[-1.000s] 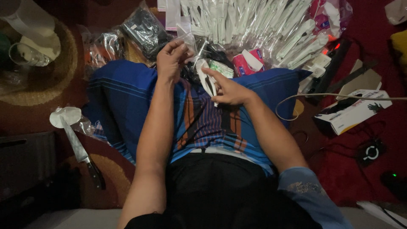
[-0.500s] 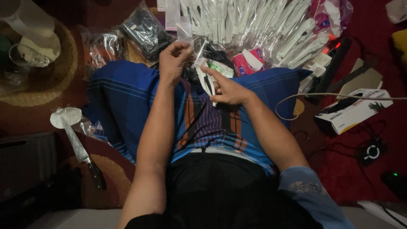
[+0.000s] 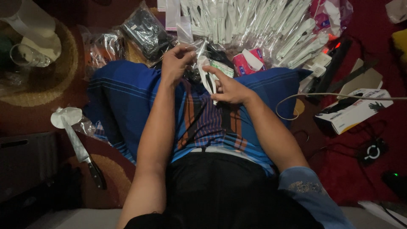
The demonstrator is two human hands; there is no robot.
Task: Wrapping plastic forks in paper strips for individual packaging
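Observation:
My left hand (image 3: 176, 63) pinches the top of a small clear plastic bag (image 3: 196, 50) above my lap. My right hand (image 3: 227, 87) holds a white plastic piece (image 3: 207, 76) partly inside that bag, index finger stretched along it. Both hands hover over a blue striped cloth (image 3: 123, 97) spread across my legs. Just beyond them lies a fan of several clear-bagged white pieces (image 3: 254, 25).
A kitchen knife (image 3: 82, 154) lies on the left by a white disc (image 3: 65, 116). A bag of black items (image 3: 146, 29) sits far left of the pile, a red-and-white packet (image 3: 248, 61) near my right hand. A white glove box (image 3: 352, 110), cable (image 3: 305, 96) and black devices lie right.
My left hand has shifted slightly right and up with the bag's edge, and my right hand has pushed the white piece a little further into it.

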